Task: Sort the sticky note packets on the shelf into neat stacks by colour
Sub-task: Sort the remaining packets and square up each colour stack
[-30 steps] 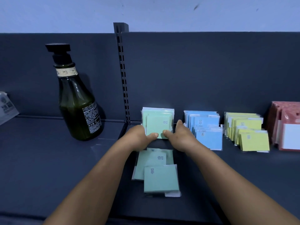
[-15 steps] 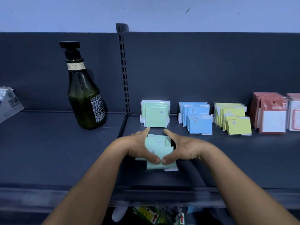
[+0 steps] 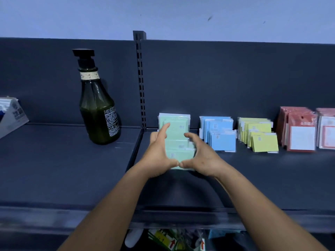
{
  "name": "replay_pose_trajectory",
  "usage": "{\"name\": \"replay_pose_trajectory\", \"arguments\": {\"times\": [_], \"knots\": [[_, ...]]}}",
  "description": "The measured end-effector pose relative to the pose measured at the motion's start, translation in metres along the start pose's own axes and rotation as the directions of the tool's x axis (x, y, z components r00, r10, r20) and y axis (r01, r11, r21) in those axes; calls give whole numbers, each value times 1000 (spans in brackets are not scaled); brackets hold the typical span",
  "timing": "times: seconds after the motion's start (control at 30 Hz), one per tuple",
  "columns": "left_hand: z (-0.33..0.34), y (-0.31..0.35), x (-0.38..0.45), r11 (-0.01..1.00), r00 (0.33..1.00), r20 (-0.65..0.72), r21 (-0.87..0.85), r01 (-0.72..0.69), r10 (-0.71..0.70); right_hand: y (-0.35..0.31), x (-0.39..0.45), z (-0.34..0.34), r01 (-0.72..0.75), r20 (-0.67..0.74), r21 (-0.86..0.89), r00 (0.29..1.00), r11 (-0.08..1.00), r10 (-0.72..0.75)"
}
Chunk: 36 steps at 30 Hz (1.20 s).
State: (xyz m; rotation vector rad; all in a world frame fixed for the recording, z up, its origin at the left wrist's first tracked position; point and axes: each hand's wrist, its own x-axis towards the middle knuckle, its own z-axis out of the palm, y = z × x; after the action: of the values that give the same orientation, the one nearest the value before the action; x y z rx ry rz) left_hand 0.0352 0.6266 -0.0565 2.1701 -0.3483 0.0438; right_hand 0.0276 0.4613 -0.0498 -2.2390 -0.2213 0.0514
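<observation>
Loose green sticky note packets (image 3: 179, 151) are held between my left hand (image 3: 157, 154) and my right hand (image 3: 201, 158), thumbs meeting at the near edge, fingers curved along both sides. They are just in front of the upright green stack (image 3: 175, 122) leaning at the back panel. To the right stand a blue stack (image 3: 218, 134), a yellow stack (image 3: 259, 136) and red packets (image 3: 299, 131) on the dark shelf (image 3: 253, 174).
A dark green pump bottle (image 3: 97, 113) stands on the left shelf section. A white box (image 3: 10, 116) sits at the far left edge. A slotted upright post (image 3: 140, 78) divides the back panel. Goods show below the shelf's front lip (image 3: 172, 240).
My hands left the upright green stack, closed around the loose green packets lying nearer me, and have carried them back toward that stack. The camera pulled back.
</observation>
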Motion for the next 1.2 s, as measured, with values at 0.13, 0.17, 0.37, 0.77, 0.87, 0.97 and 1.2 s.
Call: {"name": "replay_pose_trajectory", "arguments": {"times": [0.13, 0.17, 0.37, 0.77, 0.87, 0.97, 1.2], "knots": [[4, -4, 9, 973, 992, -114, -228, 23, -50, 3, 13, 4, 42, -137, 139, 990, 989, -22], [6, -7, 9, 964, 993, -95, -262, 49, -77, 7, 15, 7, 27, -121, 154, 993, 988, -9], [18, -20, 10, 973, 994, -43, -213, 89, -100, 19, 20, 13, -14, -41, 253, 999, 967, 25], [23, -29, 19, 973, 983, -126, -204, 108, -135, 16, 26, 10, 152, -387, 399, 922, 904, 16], [23, -29, 19, 971, 985, -108, -212, 107, -132, 12, 26, 8, 195, -420, 515, 906, 835, 48], [23, -29, 19, 983, 987, -99, -151, 108, -124, 8, 31, 4, 233, -485, 556, 871, 798, 83], [21, -33, 21, 992, 989, -95, -66, 109, -115, 5, 48, -7, 327, -650, 544, 747, 773, 141]]}}
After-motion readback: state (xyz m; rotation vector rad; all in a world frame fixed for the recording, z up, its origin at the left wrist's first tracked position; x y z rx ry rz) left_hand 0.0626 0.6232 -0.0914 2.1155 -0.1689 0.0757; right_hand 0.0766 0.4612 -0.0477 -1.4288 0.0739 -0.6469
